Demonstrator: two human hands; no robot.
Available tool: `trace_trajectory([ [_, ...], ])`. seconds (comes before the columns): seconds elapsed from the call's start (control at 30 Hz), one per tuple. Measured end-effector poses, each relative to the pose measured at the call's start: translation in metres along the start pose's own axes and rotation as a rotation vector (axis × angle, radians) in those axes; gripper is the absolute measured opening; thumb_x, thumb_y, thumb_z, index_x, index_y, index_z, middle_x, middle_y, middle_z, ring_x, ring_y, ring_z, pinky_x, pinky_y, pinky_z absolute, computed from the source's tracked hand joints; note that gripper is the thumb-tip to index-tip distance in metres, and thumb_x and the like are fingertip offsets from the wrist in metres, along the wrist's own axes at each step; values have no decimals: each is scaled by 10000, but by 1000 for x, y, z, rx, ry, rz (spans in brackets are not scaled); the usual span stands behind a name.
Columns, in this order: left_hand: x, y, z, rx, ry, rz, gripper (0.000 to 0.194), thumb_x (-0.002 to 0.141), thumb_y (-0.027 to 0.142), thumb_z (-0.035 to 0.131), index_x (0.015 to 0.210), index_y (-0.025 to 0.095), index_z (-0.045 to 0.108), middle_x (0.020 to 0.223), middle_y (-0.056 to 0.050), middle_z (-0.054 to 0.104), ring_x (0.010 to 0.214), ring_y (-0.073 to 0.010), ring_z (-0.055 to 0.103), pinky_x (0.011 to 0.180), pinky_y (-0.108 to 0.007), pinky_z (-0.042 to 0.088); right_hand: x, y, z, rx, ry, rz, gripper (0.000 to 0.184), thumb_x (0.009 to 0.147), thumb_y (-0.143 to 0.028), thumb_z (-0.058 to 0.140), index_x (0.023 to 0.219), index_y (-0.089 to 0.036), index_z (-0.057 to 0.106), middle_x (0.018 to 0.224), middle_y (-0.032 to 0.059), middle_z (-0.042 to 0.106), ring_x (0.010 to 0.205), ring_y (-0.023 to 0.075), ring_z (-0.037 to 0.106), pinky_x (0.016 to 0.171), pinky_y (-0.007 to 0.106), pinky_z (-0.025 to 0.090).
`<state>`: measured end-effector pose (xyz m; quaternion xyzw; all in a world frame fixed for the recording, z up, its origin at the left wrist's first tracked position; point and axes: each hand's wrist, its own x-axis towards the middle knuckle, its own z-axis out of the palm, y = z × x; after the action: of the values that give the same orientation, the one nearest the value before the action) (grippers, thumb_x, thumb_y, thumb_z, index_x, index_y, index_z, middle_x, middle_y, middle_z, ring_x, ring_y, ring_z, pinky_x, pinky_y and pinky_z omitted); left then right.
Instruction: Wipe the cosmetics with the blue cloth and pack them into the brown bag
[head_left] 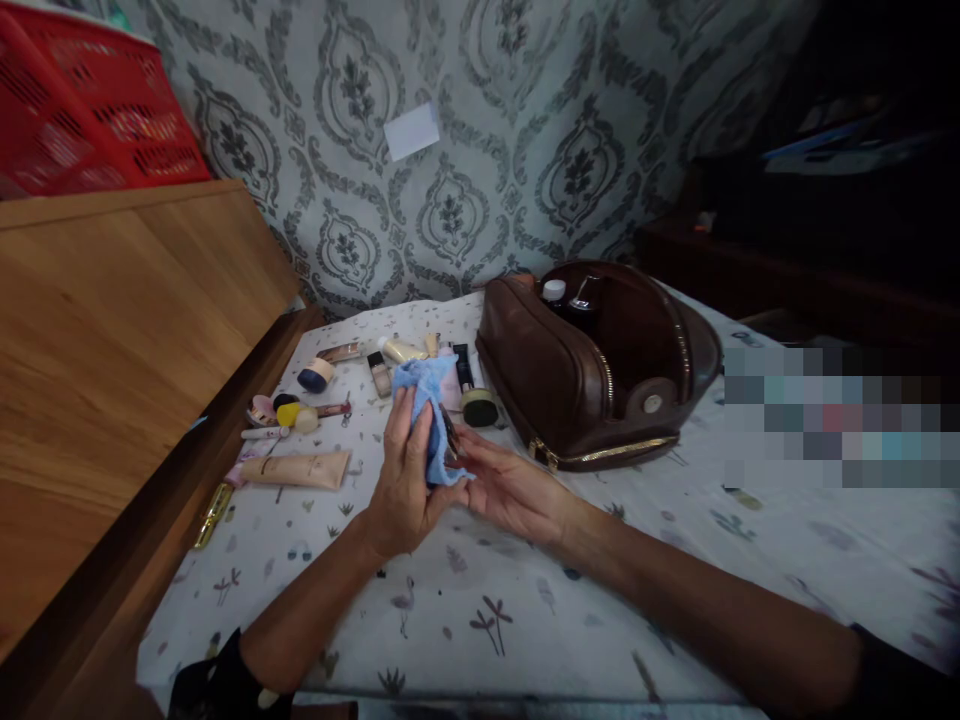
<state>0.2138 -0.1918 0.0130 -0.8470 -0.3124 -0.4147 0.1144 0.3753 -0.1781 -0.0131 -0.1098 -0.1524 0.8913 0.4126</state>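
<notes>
Two hands (pixel 405 470) — cloth (pixel 429 385), item (pixel 451 438), tube (pixel 296 470) (print illegible)

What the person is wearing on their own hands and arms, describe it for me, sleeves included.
The left hand and right hand wear no gloves, and no watch shows. The left sleeve and right sleeve are black, leaving the forearms bare; a pale spot marks the left one.

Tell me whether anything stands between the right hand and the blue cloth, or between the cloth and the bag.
A small dark item, too blurred to name, sits between the cloth and the right hand. Toward the bag, a round jar and a black tube are on the table.
</notes>
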Motion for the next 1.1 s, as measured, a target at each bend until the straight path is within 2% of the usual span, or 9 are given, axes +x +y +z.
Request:
trace_trajectory([
  [0.1, -5, 1, 5, -23, -24, -48, 778, 1003, 412, 450, 1598, 171, 10, 1644, -232, 143, 1529, -350, 155, 1167, -520, 358, -5, 3, 7, -73, -8, 23, 315, 774, -448, 807, 928, -215, 662, 771, -39, 675, 642, 98, 624, 658, 247, 541],
  [0.2, -11, -1, 11, -54, -80, -117, 726, 1008, 342, 451, 1595, 179, 56, 1591, -221, 299, 1495, -292, 292, 1158, -458, 390, -8, 3, 10, -158, -34, -14, 458, 697, -602, 804, 926, -228, 674, 819, -24, 683, 723, 128, 629, 713, 273, 530],
  [0.4, -8, -13, 10, -87, -97, -105, 475, 1003, 211, 434, 1473, 196, 367, 1428, -169, 498, 1375, -239, 467, 1113, -429, 444, -6, -3, 4, -222, -25, -23, 446, 712, -573, 808, 971, -233, 683, 910, -11, 699, 872, 152, 632, 819, 303, 504],
  [0.6, -5, -16, 3, -179, -50, -49, 140, 974, 189, 462, 1023, 183, 594, 1024, -88, 626, 1016, -209, 599, 895, -364, 522, -8, -11, 4, -196, 7, -102, 353, 755, -449, 805, 977, -202, 685, 861, -10, 713, 831, 145, 642, 815, 289, 477],
  [0.7, -1, -14, -2, -239, -16, -276, 152, 986, 254, 449, 963, 191, 585, 878, -38, 624, 818, -167, 594, 770, -294, 507, -9, -13, 6, -221, -3, -54, 371, 792, -494, 742, 987, -182, 694, 882, 30, 735, 856, 176, 673, 805, 299, 469],
  [0.83, 15, -18, -14, -305, 63, -702, 299, 940, 406, 550, 1147, 193, 586, 1013, -46, 665, 888, -177, 616, 803, -279, 494, -10, -14, 6, -231, -46, 3, 486, 812, -603, 660, 976, -147, 701, 924, 80, 741, 927, 218, 696, 720, 279, 471],
  [0.9, 21, -22, -17, -447, 10, -821, 412, 866, 457, 646, 1171, 181, 614, 1023, -51, 677, 893, -178, 620, 800, -268, 496, -10, -14, 6, -245, -77, 13, 544, 836, -637, 602, 1013, -133, 700, 980, 115, 741, 915, 212, 699, 681, 263, 469],
  [1.03, 22, -25, -11, -933, -219, -1010, 438, 717, 528, 777, 875, 133, 675, 655, 6, 604, 580, -110, 541, 544, -198, 444, -9, -15, 6, -306, -149, 21, 598, 860, -671, 547, 1103, -140, 678, 992, 130, 743, 854, 195, 710, 657, 256, 473],
  [1.1, 19, -24, -5, -1101, -223, -1095, 457, 658, 534, 822, 792, 131, 654, 560, 37, 540, 489, -83, 474, 456, -177, 389, -8, -15, 6, -356, -154, 16, 602, 862, -684, 544, 1073, -139, 686, 953, 115, 747, 839, 194, 717, 668, 256, 483],
])
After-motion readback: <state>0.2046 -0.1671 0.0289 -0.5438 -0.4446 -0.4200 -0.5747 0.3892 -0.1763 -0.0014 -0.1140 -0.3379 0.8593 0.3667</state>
